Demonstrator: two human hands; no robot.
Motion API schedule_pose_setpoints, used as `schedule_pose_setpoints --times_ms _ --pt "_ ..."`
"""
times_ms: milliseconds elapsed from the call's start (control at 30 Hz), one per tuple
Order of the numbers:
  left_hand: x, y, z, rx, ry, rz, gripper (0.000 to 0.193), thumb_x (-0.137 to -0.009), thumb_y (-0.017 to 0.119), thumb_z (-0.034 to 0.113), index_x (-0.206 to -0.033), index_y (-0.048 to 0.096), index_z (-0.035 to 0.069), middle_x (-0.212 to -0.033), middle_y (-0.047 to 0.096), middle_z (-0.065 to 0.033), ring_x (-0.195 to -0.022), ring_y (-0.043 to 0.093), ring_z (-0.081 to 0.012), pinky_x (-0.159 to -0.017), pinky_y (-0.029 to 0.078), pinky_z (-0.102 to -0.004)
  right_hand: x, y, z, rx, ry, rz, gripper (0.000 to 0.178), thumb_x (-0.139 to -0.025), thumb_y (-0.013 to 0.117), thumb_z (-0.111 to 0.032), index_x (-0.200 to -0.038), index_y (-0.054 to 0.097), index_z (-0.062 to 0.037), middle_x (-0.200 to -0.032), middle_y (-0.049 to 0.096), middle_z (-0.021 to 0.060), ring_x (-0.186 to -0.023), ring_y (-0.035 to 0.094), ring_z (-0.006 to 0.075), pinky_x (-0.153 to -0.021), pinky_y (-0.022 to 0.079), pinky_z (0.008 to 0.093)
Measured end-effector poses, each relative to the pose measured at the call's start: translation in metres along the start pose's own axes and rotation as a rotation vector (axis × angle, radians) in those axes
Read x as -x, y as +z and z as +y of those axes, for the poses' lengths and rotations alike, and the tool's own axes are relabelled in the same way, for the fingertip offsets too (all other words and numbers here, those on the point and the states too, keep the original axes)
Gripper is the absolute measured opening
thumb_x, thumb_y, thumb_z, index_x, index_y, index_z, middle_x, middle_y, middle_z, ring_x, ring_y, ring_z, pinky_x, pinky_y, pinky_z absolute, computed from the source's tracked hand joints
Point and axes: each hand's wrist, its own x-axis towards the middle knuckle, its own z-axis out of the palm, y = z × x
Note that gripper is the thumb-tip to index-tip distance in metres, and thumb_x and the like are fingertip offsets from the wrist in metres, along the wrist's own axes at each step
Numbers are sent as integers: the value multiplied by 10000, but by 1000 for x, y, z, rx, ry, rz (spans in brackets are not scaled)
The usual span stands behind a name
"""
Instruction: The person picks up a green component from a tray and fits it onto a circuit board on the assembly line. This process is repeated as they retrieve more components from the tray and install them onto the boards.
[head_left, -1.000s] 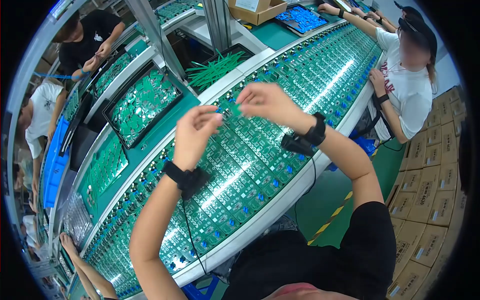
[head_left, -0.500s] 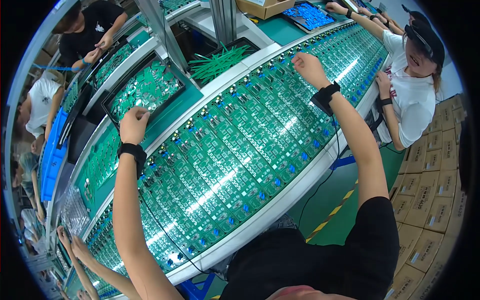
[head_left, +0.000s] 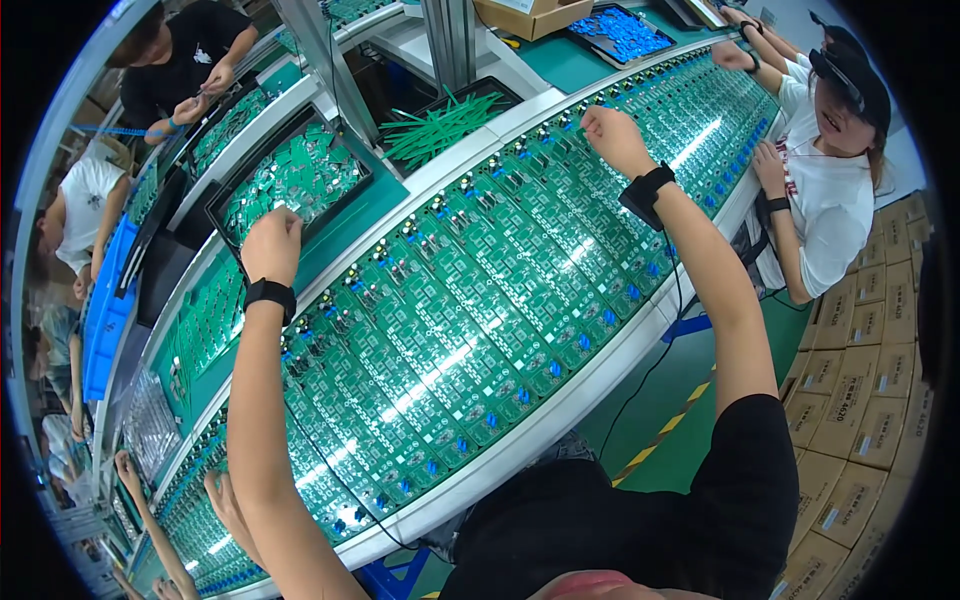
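A long row of green circuit boards (head_left: 440,320) lies side by side across the bench before me, with small blue and black parts along their edges. My right hand (head_left: 615,143) is over the far edge of this row. Its thumb and fingertips are pinched together; whatever is between them is too small to name. At the near corner of a black tray, my left hand (head_left: 272,246) hangs with curled fingers, and what they hold, if anything, is hidden. Small green board pieces (head_left: 300,172) fill that tray. A black strap circles each of my wrists.
Long green strips (head_left: 445,125) lie in a dark bin beyond the row. Farther back are blue parts (head_left: 625,35) in a tray and a cardboard box (head_left: 535,14). Co-workers stand on both sides. Stacked cartons (head_left: 850,400) line the right, and a thin cable (head_left: 640,385) trails from my right wrist.
My left hand has shifted slightly, its fingers turned more upward. My right hand stays nearly in place. A co-worker's hand at the far right has come over the boards; another's at lower left has moved right.
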Motion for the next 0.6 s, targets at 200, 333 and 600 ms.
schedule_pose_setpoints --times_ms 200,333,600 --pt "1 -1 -1 -146 120 73 101 -774 566 174 -780 592 77 -748 617 -112 -710 590 -306 -624 468 -414 0 -1 -3 40 -25 -19 102 -693 550 5 -788 571 -24 -682 592 115 -653 590 251 -597 465 336" --pt "2 -2 -4 -120 136 83 108 -783 564 182 -787 590 78 -758 615 -117 -715 591 -308 -619 471 -414 -6 7 0 138 -137 35 116 -687 535 -8 -793 578 -30 -678 587 139 -663 584 301 -606 462 374" --pt "1 -2 0 -123 79 6 132 -789 569 198 -770 578 68 -763 615 -119 -712 593 -308 -609 469 -422 -18 16 1 297 -98 -34 112 -667 518 -20 -752 590 -28 -773 595 177 -755 578 349 -667 463 438"
